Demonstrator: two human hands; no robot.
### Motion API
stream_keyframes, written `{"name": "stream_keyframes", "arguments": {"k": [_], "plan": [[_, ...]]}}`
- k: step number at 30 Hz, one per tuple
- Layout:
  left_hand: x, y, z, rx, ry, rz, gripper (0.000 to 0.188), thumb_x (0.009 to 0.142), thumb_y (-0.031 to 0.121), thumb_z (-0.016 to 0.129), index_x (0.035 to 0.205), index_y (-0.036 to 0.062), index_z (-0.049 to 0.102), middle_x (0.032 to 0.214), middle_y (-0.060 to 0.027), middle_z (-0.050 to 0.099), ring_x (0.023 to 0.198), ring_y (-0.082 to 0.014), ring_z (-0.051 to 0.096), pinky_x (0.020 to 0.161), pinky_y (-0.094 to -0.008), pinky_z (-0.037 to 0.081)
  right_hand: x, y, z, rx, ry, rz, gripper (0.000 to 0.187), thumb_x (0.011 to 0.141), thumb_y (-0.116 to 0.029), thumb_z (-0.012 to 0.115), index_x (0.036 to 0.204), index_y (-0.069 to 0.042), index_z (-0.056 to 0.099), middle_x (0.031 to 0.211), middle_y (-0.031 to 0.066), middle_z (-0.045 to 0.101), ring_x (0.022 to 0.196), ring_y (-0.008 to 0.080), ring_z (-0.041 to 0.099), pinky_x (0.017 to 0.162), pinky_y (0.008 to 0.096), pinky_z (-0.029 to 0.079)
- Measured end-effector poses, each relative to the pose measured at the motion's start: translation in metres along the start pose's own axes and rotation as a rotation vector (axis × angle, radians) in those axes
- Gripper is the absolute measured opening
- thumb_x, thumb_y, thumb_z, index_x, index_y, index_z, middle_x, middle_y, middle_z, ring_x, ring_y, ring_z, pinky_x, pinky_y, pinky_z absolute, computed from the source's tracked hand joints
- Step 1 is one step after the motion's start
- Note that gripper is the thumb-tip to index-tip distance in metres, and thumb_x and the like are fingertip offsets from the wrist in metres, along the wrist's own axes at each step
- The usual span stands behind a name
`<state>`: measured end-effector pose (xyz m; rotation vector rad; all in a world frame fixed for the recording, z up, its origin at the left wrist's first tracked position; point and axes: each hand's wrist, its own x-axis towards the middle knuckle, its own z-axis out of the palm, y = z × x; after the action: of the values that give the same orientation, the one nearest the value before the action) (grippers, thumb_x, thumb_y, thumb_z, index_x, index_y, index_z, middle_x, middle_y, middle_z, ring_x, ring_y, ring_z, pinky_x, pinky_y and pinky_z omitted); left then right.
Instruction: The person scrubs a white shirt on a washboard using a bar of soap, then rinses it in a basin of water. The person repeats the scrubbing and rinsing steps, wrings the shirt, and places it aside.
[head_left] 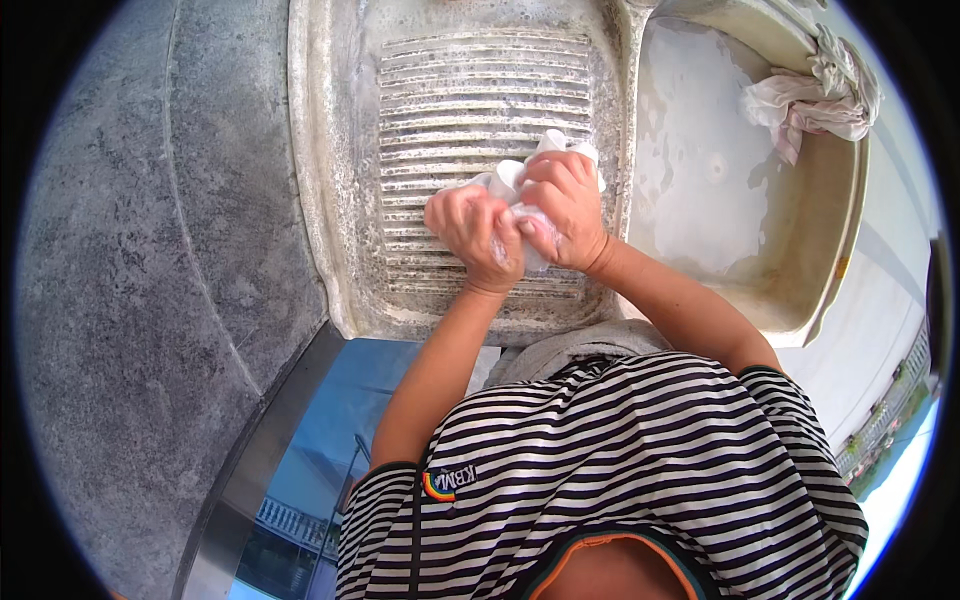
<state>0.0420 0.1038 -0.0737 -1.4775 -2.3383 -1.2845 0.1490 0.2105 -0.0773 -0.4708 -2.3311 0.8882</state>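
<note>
A white, soapy cloth [508,180] is bunched up between my hands over the ribbed washboard [470,75] of a stone laundry sink. My left hand [476,235] is closed round its left side, fingers curled in. My right hand [567,212] grips the other side, close against the left, with the thumb towards the middle. Suds show on the skin and on the cloth. Folds of the cloth stick up beyond my knuckles. What lies under the hands is hidden.
Right of the washboard is a deep basin [845,240] with pale, cloudy water in it. A wrung light cloth [815,95] hangs over its far right rim. A raised divider [628,130] separates basin and washboard. Grey stone wall [110,260] rises at the left.
</note>
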Motion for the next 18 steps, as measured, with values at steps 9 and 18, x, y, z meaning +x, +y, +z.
{"name": "stream_keyframes", "arguments": {"k": [9,18], "plan": [[0.124,-0.062,0.045,0.446,-0.283,-0.43,0.028,0.095,0.032,0.056,0.109,0.0118,0.069,0.125,-0.0047,0.059,0.122,-0.0259,0.048,0.104,-0.0415,0.034,0.137,0.025,0.029,-0.336,-0.32,0.619,0.049,0.097,-0.051,0.048,0.112,-0.01,0.07,0.125,0.0108,0.062,0.122,0.0316,0.051,0.099,0.0507,0.041],[-0.022,0.024,-0.007,-0.111,-0.025,-0.165,0.034,0.098,0.042,0.053,0.098,0.0086,0.058,0.114,-0.0141,0.048,0.118,-0.0376,0.038,0.102,-0.0548,0.029,-0.011,-0.015,-0.019,0.037,0.011,0.123,0.047,0.083,-0.058,0.064,0.098,-0.013,0.066,0.128,0.0135,0.054,0.126,0.0428,0.044,0.105,0.0575,0.033]]}}
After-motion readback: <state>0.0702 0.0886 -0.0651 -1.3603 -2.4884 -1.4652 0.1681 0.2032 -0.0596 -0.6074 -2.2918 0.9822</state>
